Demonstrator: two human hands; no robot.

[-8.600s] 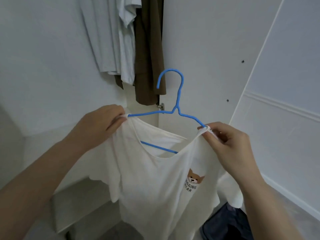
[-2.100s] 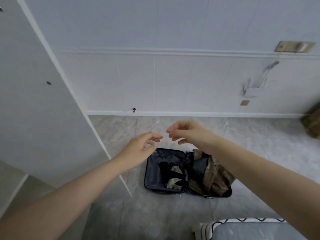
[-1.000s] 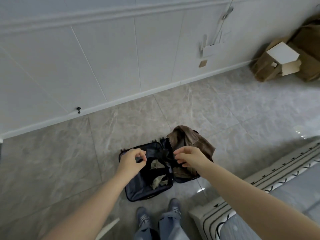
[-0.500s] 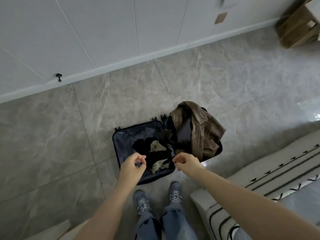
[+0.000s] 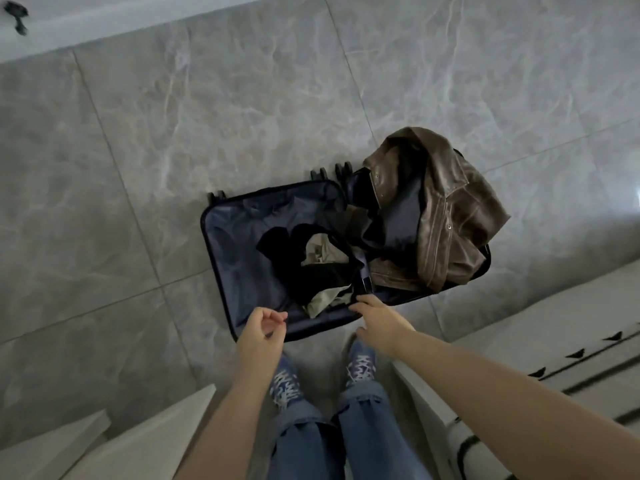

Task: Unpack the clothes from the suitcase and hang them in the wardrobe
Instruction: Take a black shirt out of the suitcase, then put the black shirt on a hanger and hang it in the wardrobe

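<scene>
While both hands hang empty with loosely curled fingers, left hand (image 5: 261, 332) and right hand (image 5: 379, 323) over the near edge of the open suitcase (image 5: 242, 271), a brown jacket (image 5: 446, 209) and dark clothes (image 5: 304, 268) inside it remain to hang.

suitcase (image 5: 242, 271) dark blue, lying open flat on the floor. left half: black garment (image 5: 304, 268) over something beige, maybe another top. right half: crumpled brown leather jacket (image 5: 446, 216) heaped over the rim.
</scene>
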